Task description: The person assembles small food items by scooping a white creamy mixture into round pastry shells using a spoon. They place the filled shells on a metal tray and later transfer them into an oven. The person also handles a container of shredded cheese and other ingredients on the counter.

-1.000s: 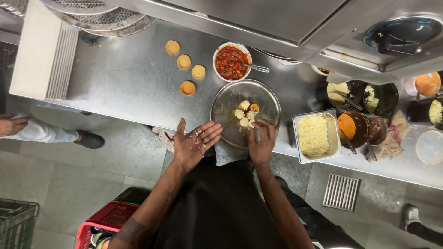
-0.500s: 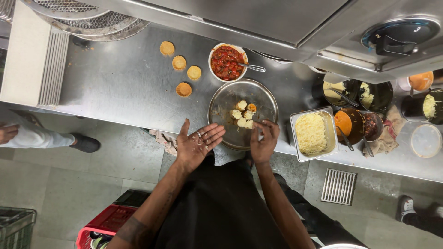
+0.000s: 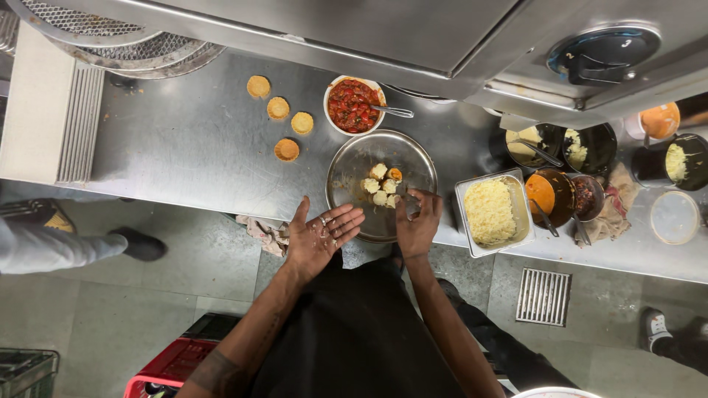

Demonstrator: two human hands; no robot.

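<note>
A round steel plate (image 3: 354, 158) lies on the steel counter with several pale dough balls (image 3: 380, 185) and one orange piece in its middle. My left hand (image 3: 318, 236) hovers palm-up at the plate's near-left rim, fingers spread, flecked with crumbs, holding nothing. My right hand (image 3: 417, 218) rests over the plate's near-right rim, fingers curled around a small metal utensil pointing toward the balls.
Several small round pastry shells (image 3: 279, 109) lie left of a white bowl of red chopped relish (image 3: 353, 105) with a spoon. A steel tray of yellow shreds (image 3: 490, 211) and dark pots of fillings (image 3: 549, 193) stand right. Another person's shoe (image 3: 138, 244) is at left.
The view has shifted slightly. My left hand has moved a little closer to the plate's rim. My right hand stays at the near-right rim.
</note>
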